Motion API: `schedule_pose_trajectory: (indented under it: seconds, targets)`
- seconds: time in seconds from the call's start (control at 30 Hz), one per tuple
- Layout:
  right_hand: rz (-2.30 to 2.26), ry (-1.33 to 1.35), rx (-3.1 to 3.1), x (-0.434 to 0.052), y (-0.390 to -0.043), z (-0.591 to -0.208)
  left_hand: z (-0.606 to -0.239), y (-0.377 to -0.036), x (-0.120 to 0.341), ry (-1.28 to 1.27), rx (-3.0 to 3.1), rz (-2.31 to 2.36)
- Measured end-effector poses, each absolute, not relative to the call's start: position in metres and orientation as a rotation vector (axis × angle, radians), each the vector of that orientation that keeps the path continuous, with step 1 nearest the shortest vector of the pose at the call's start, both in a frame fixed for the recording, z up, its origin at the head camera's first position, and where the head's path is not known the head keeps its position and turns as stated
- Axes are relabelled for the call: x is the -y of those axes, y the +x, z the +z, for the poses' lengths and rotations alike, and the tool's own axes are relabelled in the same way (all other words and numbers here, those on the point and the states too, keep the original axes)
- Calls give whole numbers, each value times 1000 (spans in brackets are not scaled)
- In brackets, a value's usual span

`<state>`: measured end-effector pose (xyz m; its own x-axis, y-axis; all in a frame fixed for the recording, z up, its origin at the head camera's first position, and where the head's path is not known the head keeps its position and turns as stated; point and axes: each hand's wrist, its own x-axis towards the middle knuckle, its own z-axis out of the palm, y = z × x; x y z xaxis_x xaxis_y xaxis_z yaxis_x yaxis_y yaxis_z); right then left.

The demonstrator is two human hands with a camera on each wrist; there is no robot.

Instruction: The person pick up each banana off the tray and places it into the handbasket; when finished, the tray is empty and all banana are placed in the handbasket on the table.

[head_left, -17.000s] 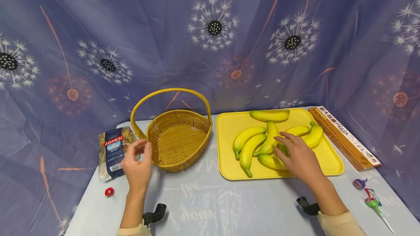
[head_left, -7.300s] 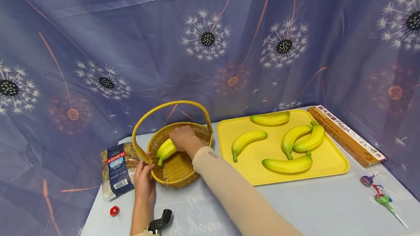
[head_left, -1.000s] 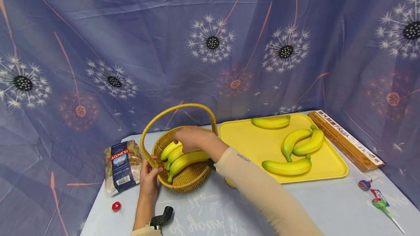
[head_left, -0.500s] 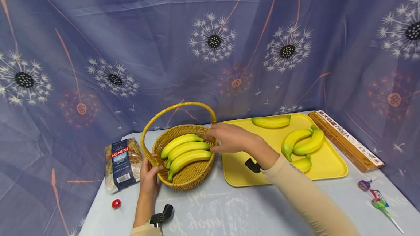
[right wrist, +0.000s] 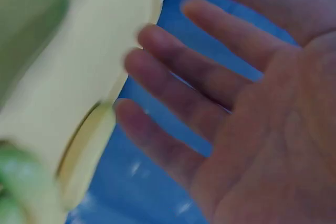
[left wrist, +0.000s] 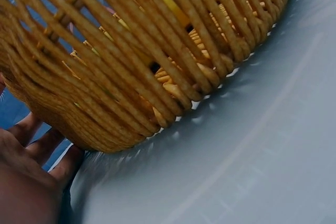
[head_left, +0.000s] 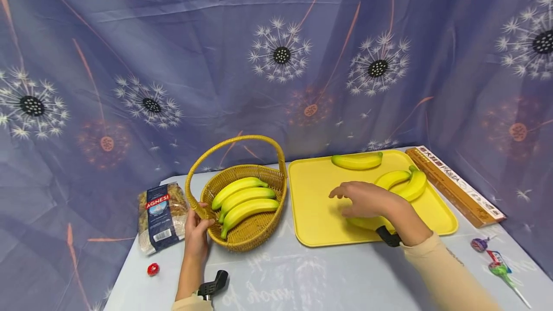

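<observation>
The right hand (head_left: 367, 199) hovers with its fingers spread and holds nothing; the banana (head_left: 367, 222) lies directly under it on the tray (head_left: 315, 215), long axis across the fingers. The left hand (head_left: 195, 236) grips the basket (head_left: 250, 227) rim, much farther away.

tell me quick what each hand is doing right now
Left hand: holds the rim of the wicker basket.
Right hand: open, fingers spread, empty, above a banana on the yellow tray.
</observation>
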<state>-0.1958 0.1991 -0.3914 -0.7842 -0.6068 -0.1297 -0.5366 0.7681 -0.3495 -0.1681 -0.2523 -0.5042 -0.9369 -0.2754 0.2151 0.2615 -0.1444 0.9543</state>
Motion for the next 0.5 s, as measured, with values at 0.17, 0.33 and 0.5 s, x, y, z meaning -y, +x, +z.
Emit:
schedule_pose_trajectory:
  seconds: [0.17, 0.33, 0.5]
  targets:
    - [-493, -741, -2667, -239, -185, -404, -508, -169, 252, 21, 1789, -2141]
    - [-494, -677, -2631, -260, -180, -418, -508, -170, 253, 25, 1780, -2142]
    - [-503, -691, -2621, -267, -180, -429, -507, -170, 253, 9, 1767, -2150]
